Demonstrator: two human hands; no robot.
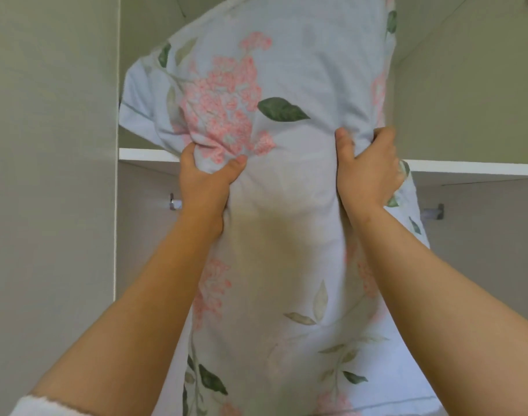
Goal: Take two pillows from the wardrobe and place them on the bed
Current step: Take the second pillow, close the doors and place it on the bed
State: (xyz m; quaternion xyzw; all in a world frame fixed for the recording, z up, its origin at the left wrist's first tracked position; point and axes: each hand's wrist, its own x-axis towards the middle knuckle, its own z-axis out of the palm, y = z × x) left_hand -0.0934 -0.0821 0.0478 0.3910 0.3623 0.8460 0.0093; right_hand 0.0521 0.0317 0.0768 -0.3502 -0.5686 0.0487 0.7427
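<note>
Centrally, item one: a pillow (pixel 286 85), in a pale blue case printed with pink flower clusters and green leaves, is hanging upright in front of the open wardrobe (pixel 467 85) and filling the middle of the view. Its long axis is running nearly top to bottom of the picture, the upper end pointing up into the compartment above the white shelf (pixel 467 168) and the lower end pointing down toward the person and passing out of the bottom edge. The pillow is crossing in front of the shelf's front edge; whether it is touching the shelf cannot be told. Item two: the left hand (pixel 205 187) is gripping the pillow's left side at about shelf height, thumb pressing into the front of the fabric and fingers curling round behind, bunching the case below a pink cluster. Item three: the right hand (pixel 368 172) is gripping the right side at much the same height, thumb lying upward on the front, fingers wrapping round the edge out of sight. Both forearms are reaching up bare from the lower corners, and a white fuzzy sleeve (pixel 40 405) is showing at the bottom left. Item four: two metal brackets, one at the left (pixel 175 202) and one at the right (pixel 435 211), are sitting below the shelf. Item five: a plain light panel (pixel 46 175) is closing off the left of the view.
</note>
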